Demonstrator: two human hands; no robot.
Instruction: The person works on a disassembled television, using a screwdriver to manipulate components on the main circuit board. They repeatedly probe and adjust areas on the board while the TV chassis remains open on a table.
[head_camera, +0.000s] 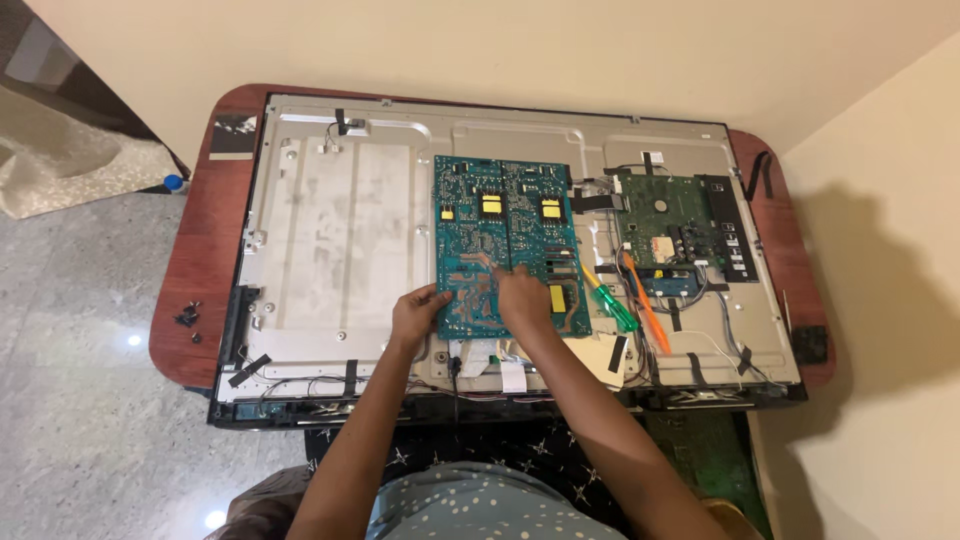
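Opened flat-screen TV panel (330, 230), face-down on table (200, 260); yellow stickers (491, 204) on teal board (505, 245).

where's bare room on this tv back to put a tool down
Bare: the metal panel left of the teal board. Crowded: the green board side, with screwdrivers and wires. Both hands are on the teal board.

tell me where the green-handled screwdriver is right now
In the head view, the green-handled screwdriver lies on the metal back panel, just right of the teal circuit board, beside an orange tool.
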